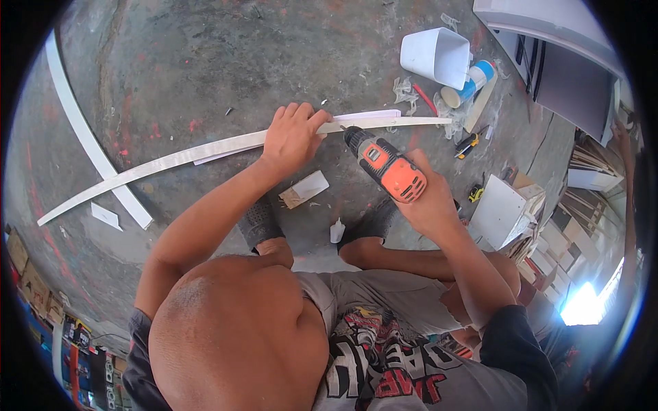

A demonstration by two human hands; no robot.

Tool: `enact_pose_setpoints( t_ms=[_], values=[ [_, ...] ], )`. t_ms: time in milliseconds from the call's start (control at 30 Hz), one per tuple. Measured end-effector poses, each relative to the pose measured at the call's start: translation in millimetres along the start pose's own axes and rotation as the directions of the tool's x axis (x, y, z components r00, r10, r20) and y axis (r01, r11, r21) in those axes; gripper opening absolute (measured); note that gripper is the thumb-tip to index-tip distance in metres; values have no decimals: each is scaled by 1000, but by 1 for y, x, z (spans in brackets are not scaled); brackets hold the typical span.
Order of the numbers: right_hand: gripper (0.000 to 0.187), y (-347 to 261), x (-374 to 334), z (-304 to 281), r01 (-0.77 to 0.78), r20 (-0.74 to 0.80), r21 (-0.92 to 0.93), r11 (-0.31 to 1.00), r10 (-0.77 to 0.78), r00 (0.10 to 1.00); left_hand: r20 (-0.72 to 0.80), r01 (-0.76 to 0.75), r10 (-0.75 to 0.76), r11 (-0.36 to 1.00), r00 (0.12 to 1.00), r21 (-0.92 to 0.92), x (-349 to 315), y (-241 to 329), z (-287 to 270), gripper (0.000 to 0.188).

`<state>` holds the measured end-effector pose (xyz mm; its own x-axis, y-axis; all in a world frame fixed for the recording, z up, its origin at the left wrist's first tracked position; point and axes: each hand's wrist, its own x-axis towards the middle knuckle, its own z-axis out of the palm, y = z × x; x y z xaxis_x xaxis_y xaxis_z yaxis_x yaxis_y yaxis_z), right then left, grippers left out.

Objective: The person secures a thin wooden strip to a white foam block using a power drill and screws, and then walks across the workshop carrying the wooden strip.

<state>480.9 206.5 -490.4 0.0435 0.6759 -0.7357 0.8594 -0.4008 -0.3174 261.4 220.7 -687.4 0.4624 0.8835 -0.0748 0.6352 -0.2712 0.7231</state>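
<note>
Currently, the left hand (pixel 293 140) is closed over a long, narrow, whitish strip (pixel 199 152), fingers curled across it at about mid-length. The right hand (pixel 433 198) is wrapped around the grip of an orange-and-black power drill (pixel 399 177). The drill points toward the strip, its tip just to the right of the left hand; whether the tip touches the surface cannot be told.

The strip lies across a stained grey concrete floor (pixel 205 61), curved in this view. Beneath it sits a shorter white strip (pixel 373 115), partly covered. Near its left end, the long piece crosses over a wide white board strip (pixel 81 130); a small white offcut (pixel 106 216) lies just beside that crossing.

Between the forearms are a white block with a bare brown end (pixel 306 189) and a small white bottle (pixel 337 231). Upper right: a white plastic bin (pixel 419 56), tipped over, near a blue-and-white cylinder (pixel 473 79). Below these lies a yellow-and-black cutter (pixel 467 145).
</note>
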Motion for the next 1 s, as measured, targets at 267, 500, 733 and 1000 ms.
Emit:
enact_pose_setpoints(
  t_ms=[267,500,733,1000],
  values=[
    [45,8,-7,-3,68,-63,26,997,-66,996,22,-24,24,999,999,-23,6,-2,-6,34],
    [49,12,-17,-8,264,-105,148,953,-250,962,193,72,-42,986,980,-153,14,-6,-21,27],
    [49,16,-23,-3,143,61,101,985,-150,987,451,270,-166,946,877,-177,23,-13,-40,29],
    [47,19,-31,1,140,24,122,983,-144,989,430,215,-137,967,892,-138,20,-10,-49,29]
  ],
)
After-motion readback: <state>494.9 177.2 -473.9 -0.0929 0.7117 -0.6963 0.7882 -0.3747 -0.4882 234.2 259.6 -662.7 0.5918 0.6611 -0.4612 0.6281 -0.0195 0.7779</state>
